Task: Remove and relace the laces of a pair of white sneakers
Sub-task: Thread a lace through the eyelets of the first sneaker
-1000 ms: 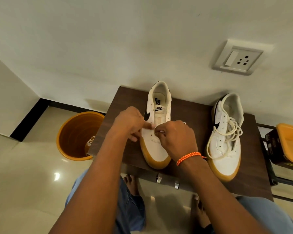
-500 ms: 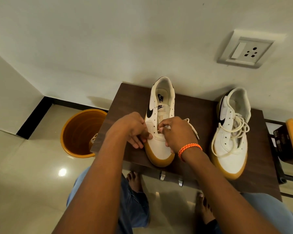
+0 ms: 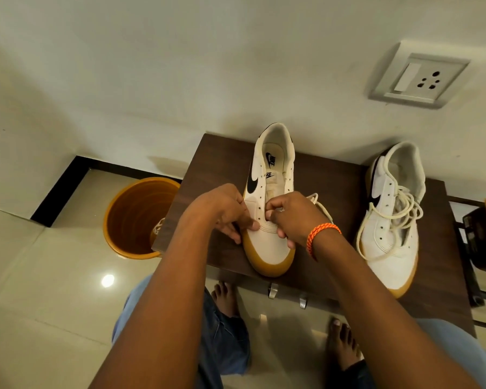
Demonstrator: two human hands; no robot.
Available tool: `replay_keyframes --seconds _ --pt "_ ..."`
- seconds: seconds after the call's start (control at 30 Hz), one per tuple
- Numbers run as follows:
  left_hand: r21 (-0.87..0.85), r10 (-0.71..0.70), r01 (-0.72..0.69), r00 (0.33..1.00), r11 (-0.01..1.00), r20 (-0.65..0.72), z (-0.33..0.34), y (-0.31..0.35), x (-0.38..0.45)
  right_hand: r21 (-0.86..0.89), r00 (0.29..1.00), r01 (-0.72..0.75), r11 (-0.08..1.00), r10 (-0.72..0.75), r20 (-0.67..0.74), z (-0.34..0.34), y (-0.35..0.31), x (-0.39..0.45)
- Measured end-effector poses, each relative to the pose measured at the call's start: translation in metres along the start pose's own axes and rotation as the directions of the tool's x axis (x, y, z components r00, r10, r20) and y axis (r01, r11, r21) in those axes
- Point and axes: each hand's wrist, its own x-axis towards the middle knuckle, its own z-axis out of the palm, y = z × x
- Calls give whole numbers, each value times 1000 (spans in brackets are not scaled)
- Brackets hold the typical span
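2 sneakers on the table [image 3: 213, 164], toes toward the person so the eyelet rows face them. Near shoe [image 3: 270, 209] has bare eyelets, so it reads as unlaced and at the start of relacing. Left hand [image 3: 222, 211] braces the shoe's left side near the toe, fingers curled against the upper, thumb on the toe seam, probably to stop it sliding. Right hand [image 3: 289, 217] has fingertips bunched at the lowest eyelets, pinching what looks like the lace [image 3: 319, 202]; tip hidden, can't confirm. Rest of the lace trails off right behind that hand. Other shoe [image 3: 390, 220] sits well apart on the right, its lace loose and heaped on top, not threaded tight. Bucket [image 3: 135, 217] on the floor, left
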Motion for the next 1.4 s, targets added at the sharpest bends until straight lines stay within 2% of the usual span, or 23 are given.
replay_keyframes --seconds 0.3,0.4,0.5,0.57,0.63,0.7,0.83,0.97,1.0,1.03,1.13,1.23,1.4 --pt "8 17 -17 999 1000 -49 -1 -3 5 141 987 -26 990 3 161 0 11 10" --pt "31 19 -17 996 999 -83 0 -3 7 156 987 -9 988 -16 160 -3 14 12" --pt "89 34 -21 990 996 -136 3 -2 11 52 996 52 997 -55 70 -1 12 7" --pt "145 58 -30 979 989 -193 6 -2 11 -62 992 102 993 -107 -69 5 14 6" --pt "155 70 -35 972 987 -226 7 -3 8 -209 953 139 968 -188 -238 11 16 6" --pt "139 78 -47 972 989 -222 9 -4 2 -248 929 136 959 -211 -306 17 17 6" --pt "149 123 -90 965 985 -230 12 -3 -5 -167 941 125 978 -170 -291 24 13 -1" --pt "190 186 -135 939 973 -288 18 -2 -11 171 985 115 979 -90 -148 13 9 -8" --pt "213 207 -146 931 966 -300 20 -3 -12 201 987 128 971 -106 -116 11 12 -10" --pt "243 235 -162 920 957 -314 23 -5 -14 174 981 168 970 -147 -127 8 14 -13" --pt "327 343 -223 858 919 -381 30 -11 -18 -120 908 293 949 -315 -277 12 31 -24" --pt "412 428 -256 806 874 -408 31 -12 -18 -138 885 310 941 -339 -320 23 41 -35" --pt "417 422 -255 824 872 -378 26 -12 -15 -321 812 287 902 -407 -418 36 52 -41"
